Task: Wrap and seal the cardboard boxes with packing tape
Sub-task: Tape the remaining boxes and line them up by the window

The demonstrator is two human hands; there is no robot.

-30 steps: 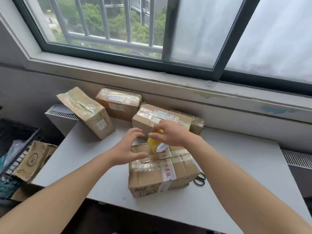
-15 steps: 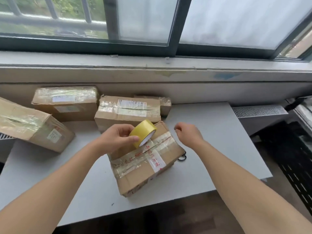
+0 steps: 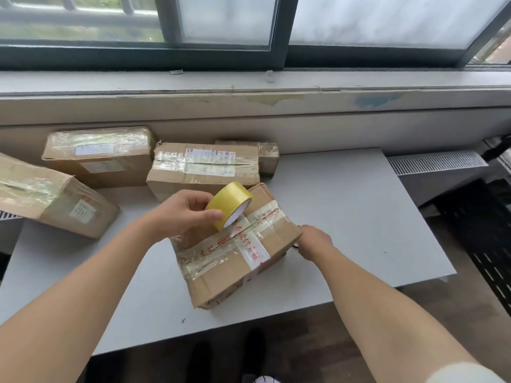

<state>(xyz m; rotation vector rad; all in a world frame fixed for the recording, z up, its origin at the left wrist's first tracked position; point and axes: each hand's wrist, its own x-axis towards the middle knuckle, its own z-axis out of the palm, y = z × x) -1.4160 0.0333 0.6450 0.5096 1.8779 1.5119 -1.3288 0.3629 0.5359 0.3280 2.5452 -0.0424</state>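
Observation:
A cardboard box (image 3: pixel 229 269) with clear tape and a white red-printed strip across its top lies at an angle on the grey table (image 3: pixel 345 217). My left hand (image 3: pixel 179 214) grips a yellow roll of packing tape (image 3: pixel 226 200) just above the box's far end. At the box's right edge my right hand (image 3: pixel 315 240) is lowered, knuckles up and fingers curled down. Under those fingers a bit of black scissors (image 3: pixel 294 246) shows. Whether they hold the scissors is hidden.
Several taped cardboard boxes stand at the back left of the table: one (image 3: pixel 96 158) by the wall, one (image 3: pixel 204 167) behind the tape roll, one (image 3: pixel 49 200) at the left edge. A radiator grille (image 3: pixel 437 161) and black crate (image 3: pixel 486 244) are to the right.
The tape roll passed from my right hand to my left. My right hand then dropped to the box's right edge, onto the scissors. The view swung right and the box turned.

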